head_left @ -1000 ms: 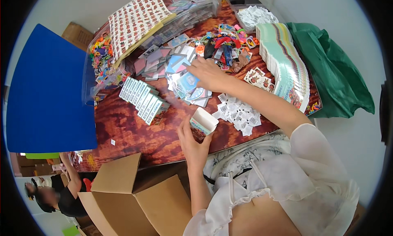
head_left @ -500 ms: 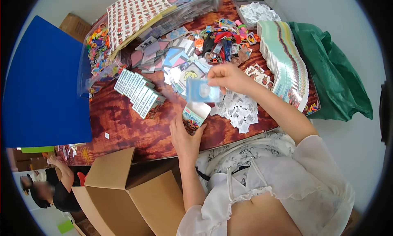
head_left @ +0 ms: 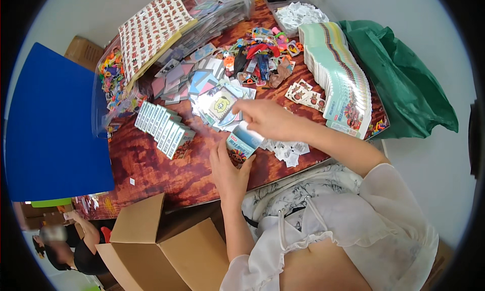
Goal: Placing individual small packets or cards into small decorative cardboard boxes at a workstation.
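Observation:
A small open carton (head_left: 238,154), pale blue-green with colourful printing, stands tilted at the front of the table. My left hand (head_left: 228,170) is wrapped round its lower part, thumb and fingers on opposite sides. A light-blue packet (head_left: 248,136) shows in the carton's mouth. Just above that, my right hand (head_left: 265,120) has its fingers curled together at the edge of a pile of cards. A card with a yellow cartoon figure (head_left: 221,106) lies by its fingertips. Whatever these fingers hold, if anything, is hidden.
Left of my hands stand several filled cartons (head_left: 164,132). Behind lie hair ties and trinkets (head_left: 260,59). Flat cartons (head_left: 338,74) are stacked to the right, near small white slips (head_left: 287,152). A brown cardboard box (head_left: 136,225) stands open below the table edge. A co-worker (head_left: 83,245) is at far left.
My right hand has brought the light-blue packet down into the carton and moved slightly left, its fingers now at the card pile. My left hand keeps its hold. The view has shifted slightly.

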Motion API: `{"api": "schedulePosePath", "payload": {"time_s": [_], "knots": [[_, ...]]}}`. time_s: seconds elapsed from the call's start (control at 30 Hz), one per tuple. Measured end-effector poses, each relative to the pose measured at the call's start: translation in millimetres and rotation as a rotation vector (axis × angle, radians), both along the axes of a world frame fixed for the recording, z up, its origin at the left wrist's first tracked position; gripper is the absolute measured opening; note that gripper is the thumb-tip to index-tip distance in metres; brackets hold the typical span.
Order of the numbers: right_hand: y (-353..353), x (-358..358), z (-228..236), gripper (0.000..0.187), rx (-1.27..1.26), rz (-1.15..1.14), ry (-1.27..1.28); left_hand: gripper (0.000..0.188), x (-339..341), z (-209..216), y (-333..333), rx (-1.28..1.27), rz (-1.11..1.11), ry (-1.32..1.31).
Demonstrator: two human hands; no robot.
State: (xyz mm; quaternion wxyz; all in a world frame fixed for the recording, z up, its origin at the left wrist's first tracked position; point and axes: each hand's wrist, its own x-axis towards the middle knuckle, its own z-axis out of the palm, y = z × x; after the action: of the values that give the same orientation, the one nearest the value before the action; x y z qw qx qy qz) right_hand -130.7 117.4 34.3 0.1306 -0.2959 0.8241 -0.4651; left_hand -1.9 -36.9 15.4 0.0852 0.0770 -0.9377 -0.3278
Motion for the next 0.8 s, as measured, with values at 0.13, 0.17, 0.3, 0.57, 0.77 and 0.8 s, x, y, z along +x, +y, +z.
{"api": "schedulePosePath", "payload": {"time_s": [0.13,0.17,0.3,0.57,0.77,0.8], "knots": [[-5.4,-0.1,5.4,0.038,0.11,0.124,0.061,0.073,-1.3,-8.1,-2.3,0.008,-0.03,0.035],[-5.0,-9.4,4.7,0.038,0.111,0.116,0.066,0.073,-2.4,-6.8,-0.3,0.009,-0.038,0.04],[-19.9,-74.2,-14.6,0.023,-0.149,0.027,0.015,0.071,-4.4,-17.9,-7.7,0.237,0.01,0.024],[-50.5,-177.4,-72.0,0.01,0.185,-0.238,0.725,0.074,-10.8,-26.6,-15.3,0.542,0.052,-0.019],[-14.3,-189.1,-48.3,0.012,0.021,-0.118,0.132,0.073,-22.1,-14.6,-15.6,0.219,0.026,0.041],[-11.1,-185.2,-40.6,0.012,-0.135,-0.196,-0.143,0.073,-24.9,-12.4,-14.3,0.161,0.042,0.037]]}}
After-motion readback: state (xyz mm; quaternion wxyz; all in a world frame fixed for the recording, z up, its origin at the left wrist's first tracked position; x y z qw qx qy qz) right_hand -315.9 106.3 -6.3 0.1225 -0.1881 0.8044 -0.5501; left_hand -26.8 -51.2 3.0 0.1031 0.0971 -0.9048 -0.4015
